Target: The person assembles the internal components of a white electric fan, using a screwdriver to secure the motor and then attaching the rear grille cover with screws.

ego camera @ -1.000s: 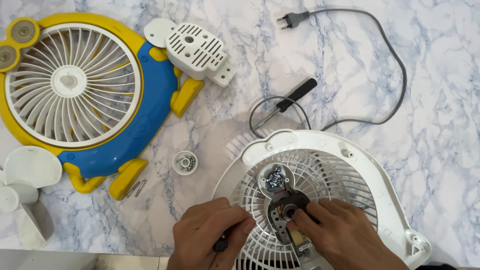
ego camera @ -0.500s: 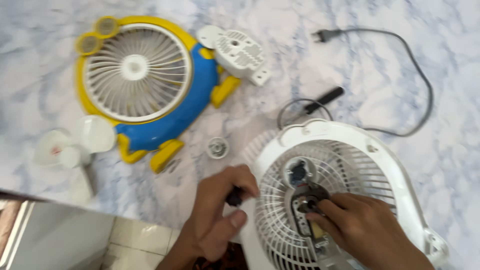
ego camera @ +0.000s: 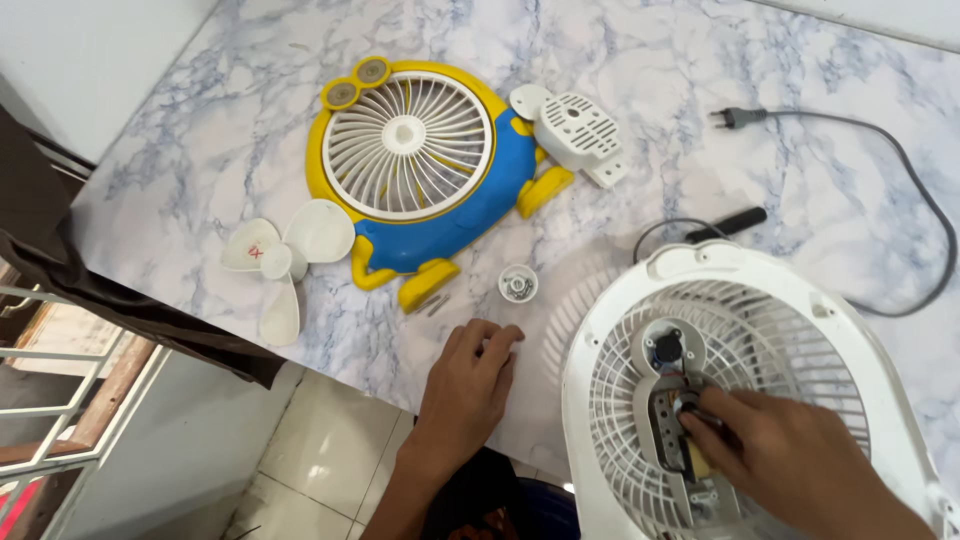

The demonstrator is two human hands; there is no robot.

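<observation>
1. On the marble worktop (ego camera: 700,70), near its front edge, I see the white rear fan housing (ego camera: 880,390) lying grille-up, with the small motor (ego camera: 672,420) seated on its central bracket.
2. My right hand (ego camera: 790,460) rests on that bracket; its fingertips (ego camera: 700,415) are closed on the motor body beside the shaft. I cannot tell whether they pinch it or only press on it.
3. My left hand (ego camera: 470,385) lies on the worktop just left of the housing, fingers curled loosely and palm down. I cannot tell whether anything is under it.
4. Just beyond the left hand sit a small white cup of screws (ego camera: 517,283) and two loose screws (ego camera: 432,303), beside the foot of the yellow-and-blue front fan cover (ego camera: 430,220).
5. Also noted: a detached white fan blade (ego camera: 285,260) at far left, a white vented motor cap (ego camera: 578,130) touching the cover's upper right, a black-handled screwdriver (ego camera: 728,224) behind the housing, and a grey power cord with plug (ego camera: 920,200) running off to the right.
6. Judgement on handling: the motor should be held square on its bracket, fingers clear of the shaft and the wiring, with the housing steadied by the free hand so it cannot rock. Screws are best kept in the cup, well back from the worktop edge.
</observation>
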